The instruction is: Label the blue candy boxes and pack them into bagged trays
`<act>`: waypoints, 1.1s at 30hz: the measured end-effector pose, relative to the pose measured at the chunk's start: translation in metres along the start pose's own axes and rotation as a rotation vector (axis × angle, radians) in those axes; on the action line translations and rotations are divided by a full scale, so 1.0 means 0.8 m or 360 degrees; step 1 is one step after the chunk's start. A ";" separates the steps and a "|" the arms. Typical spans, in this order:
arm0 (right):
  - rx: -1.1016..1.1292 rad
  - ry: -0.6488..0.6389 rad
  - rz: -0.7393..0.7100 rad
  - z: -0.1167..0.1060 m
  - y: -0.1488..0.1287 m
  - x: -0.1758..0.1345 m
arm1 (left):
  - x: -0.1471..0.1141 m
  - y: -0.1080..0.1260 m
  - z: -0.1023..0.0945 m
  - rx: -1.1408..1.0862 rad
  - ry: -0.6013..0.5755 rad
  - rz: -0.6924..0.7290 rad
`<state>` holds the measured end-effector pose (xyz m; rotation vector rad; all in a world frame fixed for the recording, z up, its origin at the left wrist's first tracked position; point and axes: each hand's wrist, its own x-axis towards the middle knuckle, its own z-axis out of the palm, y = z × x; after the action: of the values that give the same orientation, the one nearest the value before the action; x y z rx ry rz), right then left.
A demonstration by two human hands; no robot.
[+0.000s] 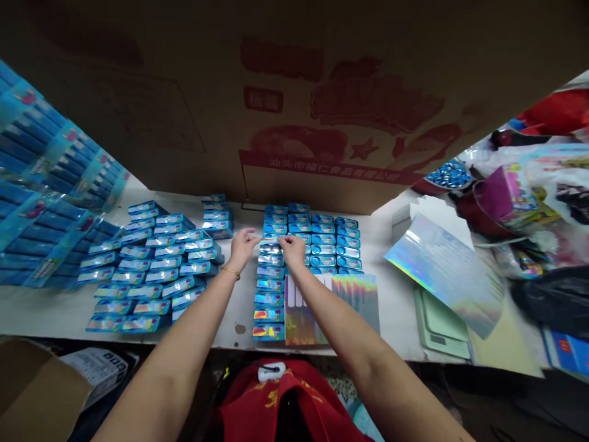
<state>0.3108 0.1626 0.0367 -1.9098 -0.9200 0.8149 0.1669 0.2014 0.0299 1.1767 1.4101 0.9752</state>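
Rows of small blue boxes (pixel 269 285) stand packed in the middle of the table, several with shiny strips on their top faces. My right hand (pixel 294 250) pinches the right end of a narrow shiny sticker strip (pixel 271 240) over one box in the left row. At that strip's left end is my left hand (pixel 243 250), its fingers stretched out and slightly apart; whether they touch it I cannot tell. A holographic sticker sheet (pixel 354 301) with white gaps lies under my right forearm, beside the left row.
A large cardboard carton (pixel 304 147) walls off the back. More blue boxes (pixel 151 276) stand to the left, near wrapped blue packs (pixel 41 233). At right, another shiny sheet (pixel 446 270) overlaps a pale green scale (pixel 442 325). A red bowl (pixel 488 215) sits farther right.
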 end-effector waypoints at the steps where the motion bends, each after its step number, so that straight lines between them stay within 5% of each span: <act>1: -0.0140 0.0022 -0.0032 0.006 -0.001 0.004 | 0.011 -0.004 -0.002 0.0086 -0.0005 0.0014; 9: -0.0811 0.0005 -0.0187 0.015 -0.010 0.008 | 0.046 -0.032 0.004 0.0258 -0.0063 0.0009; 15: -0.0871 0.0131 -0.0463 0.023 -0.009 0.007 | 0.043 -0.053 0.021 0.0271 -0.0014 -0.0055; 18: -0.0838 0.0074 -0.0673 -0.010 -0.018 0.010 | 0.038 -0.053 0.012 0.0337 0.0077 -0.0090; 21: -0.0642 -0.0004 -0.0849 -0.086 -0.021 0.008 | 0.017 -0.031 0.001 0.0393 0.0169 -0.0027; 23: -0.0516 -0.0041 -0.0921 -0.149 -0.012 0.000 | -0.011 -0.005 0.007 0.0460 0.0004 0.0173; 27: -0.0593 -0.0192 -0.0941 -0.246 0.026 -0.028 | -0.084 0.050 0.057 0.0967 -0.0846 0.0688; 30: -0.0808 -0.0294 -0.0964 -0.264 0.062 -0.042 | -0.123 0.068 0.107 0.1338 -0.1146 0.0859; 33: -0.1037 -0.0317 -0.1046 -0.251 0.091 -0.047 | -0.134 0.065 0.140 0.1447 -0.1204 0.0693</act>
<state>0.4741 0.0230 0.0660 -1.8508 -1.9826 0.3179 0.2872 0.1039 0.0832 2.2837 0.9589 0.0228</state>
